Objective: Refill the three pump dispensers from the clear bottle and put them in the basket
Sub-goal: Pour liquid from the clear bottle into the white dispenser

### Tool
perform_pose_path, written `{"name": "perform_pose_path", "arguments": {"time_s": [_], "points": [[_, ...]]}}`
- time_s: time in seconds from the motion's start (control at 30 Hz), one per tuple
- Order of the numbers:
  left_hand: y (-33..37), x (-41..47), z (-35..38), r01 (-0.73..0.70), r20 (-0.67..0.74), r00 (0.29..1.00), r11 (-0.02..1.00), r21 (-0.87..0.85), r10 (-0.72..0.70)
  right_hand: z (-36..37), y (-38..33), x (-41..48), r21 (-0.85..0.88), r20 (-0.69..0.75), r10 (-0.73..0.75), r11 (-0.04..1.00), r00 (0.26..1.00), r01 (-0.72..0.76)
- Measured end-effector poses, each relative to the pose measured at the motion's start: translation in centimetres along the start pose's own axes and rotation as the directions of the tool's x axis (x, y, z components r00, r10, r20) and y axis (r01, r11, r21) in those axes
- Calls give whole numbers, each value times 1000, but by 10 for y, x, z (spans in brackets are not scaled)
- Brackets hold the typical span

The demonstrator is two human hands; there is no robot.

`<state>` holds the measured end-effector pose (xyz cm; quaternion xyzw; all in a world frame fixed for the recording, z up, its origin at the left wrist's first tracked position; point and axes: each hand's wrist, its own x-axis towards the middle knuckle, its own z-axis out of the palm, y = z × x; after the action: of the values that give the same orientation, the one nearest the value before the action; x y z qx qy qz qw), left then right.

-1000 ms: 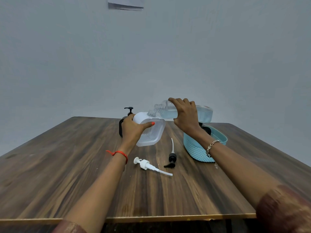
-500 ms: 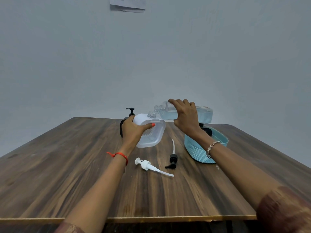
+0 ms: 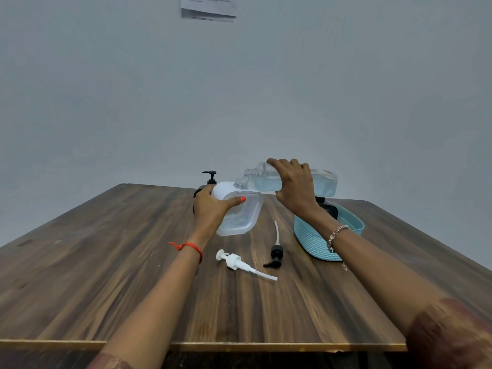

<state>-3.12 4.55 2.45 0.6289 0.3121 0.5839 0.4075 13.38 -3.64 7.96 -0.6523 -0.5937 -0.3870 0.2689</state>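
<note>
My right hand (image 3: 295, 187) grips the clear bottle (image 3: 323, 182), tipped on its side with its open mouth over the neck of a white translucent dispenser (image 3: 243, 215). My left hand (image 3: 213, 209) holds that dispenser, tilted toward the bottle. A black dispenser (image 3: 210, 179) with its pump on stands behind my left hand, mostly hidden. In the light blue basket (image 3: 311, 241) at the right stands a dark dispenser (image 3: 328, 209), partly hidden by my right wrist. Two loose pumps lie on the table: a white pump (image 3: 237, 262) and a black pump (image 3: 275, 255).
The wooden table (image 3: 106, 262) reaches from the near edge to the grey wall. A sheet of paper (image 3: 209, 8) hangs on the wall at the top.
The view has shifted slightly. The bottle stays tipped over the white dispenser's neck, and both hands keep their grips.
</note>
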Motion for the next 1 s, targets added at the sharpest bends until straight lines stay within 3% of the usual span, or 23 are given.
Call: {"name": "perform_pose_path", "arguments": {"time_s": [1.0], "points": [[-5, -1, 5, 30, 7, 1000, 1000, -8, -30, 3, 5, -4, -5, 5, 1, 1000, 1000, -1]]}}
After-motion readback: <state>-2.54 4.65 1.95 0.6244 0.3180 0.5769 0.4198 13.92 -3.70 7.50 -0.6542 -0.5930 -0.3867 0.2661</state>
